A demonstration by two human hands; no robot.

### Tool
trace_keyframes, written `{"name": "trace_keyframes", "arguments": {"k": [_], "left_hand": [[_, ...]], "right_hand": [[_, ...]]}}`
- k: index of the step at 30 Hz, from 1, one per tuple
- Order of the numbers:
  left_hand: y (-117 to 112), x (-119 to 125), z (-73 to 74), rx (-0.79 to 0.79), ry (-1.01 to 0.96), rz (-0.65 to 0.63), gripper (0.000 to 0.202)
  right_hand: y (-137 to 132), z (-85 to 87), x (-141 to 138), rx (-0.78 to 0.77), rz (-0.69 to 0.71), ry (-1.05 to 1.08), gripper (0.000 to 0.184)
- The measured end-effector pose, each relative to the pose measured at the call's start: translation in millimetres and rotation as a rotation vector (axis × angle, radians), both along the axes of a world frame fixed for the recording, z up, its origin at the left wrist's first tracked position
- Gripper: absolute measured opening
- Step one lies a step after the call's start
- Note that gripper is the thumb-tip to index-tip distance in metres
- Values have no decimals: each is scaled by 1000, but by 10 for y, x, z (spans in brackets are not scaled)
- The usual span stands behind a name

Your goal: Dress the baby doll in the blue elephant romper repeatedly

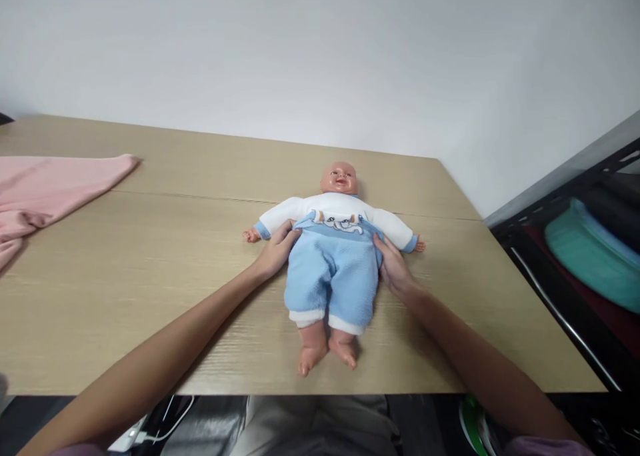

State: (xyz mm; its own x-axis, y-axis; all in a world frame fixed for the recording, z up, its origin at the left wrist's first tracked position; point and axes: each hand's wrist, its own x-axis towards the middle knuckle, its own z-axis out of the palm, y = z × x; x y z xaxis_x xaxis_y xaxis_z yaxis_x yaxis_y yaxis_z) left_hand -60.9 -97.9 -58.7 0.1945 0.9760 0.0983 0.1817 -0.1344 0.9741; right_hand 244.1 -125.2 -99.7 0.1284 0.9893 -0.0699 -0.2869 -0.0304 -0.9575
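Note:
A baby doll [340, 176] lies face up on the wooden table [150, 296], its feet toward me and its arms spread. It wears a white top [310, 206] with blue cuffs and fuzzy blue pants [333, 269] with white leg hems. A cartoon animal face shows at the chest. My left hand [277, 248] is closed on the pants' upper edge at the doll's side. On the opposite side my right hand [394, 264] grips the same edge, thumb on top. The fingers of both hands are partly hidden by the fabric.
Pink cloth [55, 186] is spread at the table's left. To the right stands a black rack [540, 276] with teal folded-looking material [590, 256] on it. A white cable [175, 419] hangs below the front edge. The white wall [300, 56] borders the table's back.

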Motion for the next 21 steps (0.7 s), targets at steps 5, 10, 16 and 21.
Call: {"name": "trace_keyframes", "arguments": {"k": [5, 10, 16, 21], "left_hand": [[3, 114, -43, -138, -406, -84, 44], [119, 57, -72, -110, -470, -89, 46], [218, -162, -71, -23, -206, -187, 38], [227, -164, 75, 96, -143, -210, 41]], "right_hand": [[28, 182, -88, 17, -18, 17, 59], [58, 239, -37, 59, -46, -11, 56], [3, 275, 22, 208, -12, -351, 28], [-104, 492, 0, 485, -41, -741, 22]]}}
